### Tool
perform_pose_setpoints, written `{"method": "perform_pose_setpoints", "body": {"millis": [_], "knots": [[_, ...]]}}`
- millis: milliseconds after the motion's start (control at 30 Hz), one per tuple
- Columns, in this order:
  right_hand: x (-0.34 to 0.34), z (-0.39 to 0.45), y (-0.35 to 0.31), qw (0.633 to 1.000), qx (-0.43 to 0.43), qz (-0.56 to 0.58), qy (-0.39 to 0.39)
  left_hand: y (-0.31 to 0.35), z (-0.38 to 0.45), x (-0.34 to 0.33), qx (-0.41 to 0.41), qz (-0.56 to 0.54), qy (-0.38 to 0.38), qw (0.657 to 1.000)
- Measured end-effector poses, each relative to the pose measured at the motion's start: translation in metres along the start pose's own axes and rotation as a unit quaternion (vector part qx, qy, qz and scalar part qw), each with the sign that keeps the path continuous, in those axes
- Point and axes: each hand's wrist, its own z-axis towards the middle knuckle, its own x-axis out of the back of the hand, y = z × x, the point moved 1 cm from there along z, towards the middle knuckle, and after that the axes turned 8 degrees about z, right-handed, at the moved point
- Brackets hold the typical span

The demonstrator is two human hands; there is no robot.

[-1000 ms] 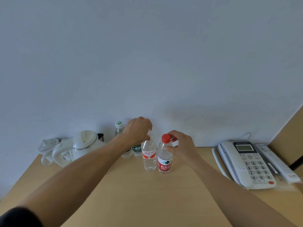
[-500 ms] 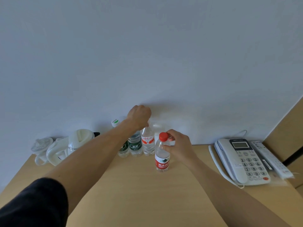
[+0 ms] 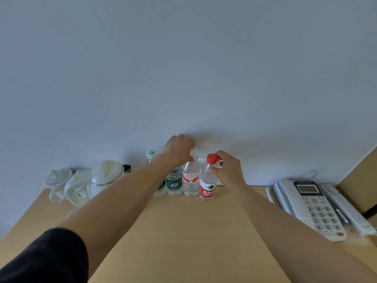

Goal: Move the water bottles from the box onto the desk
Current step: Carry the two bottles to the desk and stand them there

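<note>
Two bottle tops point(image 3: 188, 160) hide under the left hand point(image 3: 179, 149).

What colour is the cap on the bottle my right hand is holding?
Red. The cap shows clearly in the head view, above the right hand.

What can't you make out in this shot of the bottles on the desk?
Head view:
- Top of the orange-label bottle: covered by the left hand, so its grip is unclear.
- Leftmost bottle: mostly behind the left forearm.
- Box: outside the frame.
- Remote: buttons too small to read.
- Right hand pinches the red-cap bottle.
</note>
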Motion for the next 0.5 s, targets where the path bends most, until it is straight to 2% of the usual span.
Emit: {"method": "perform_pose_setpoints", "body": {"millis": [500], "knots": [[-0.006, 0.019, -0.001, 1.000, -0.020, 0.017, 0.006, -0.005, -0.002, -0.011, 0.015, -0.043, 0.035, 0.998]]}}
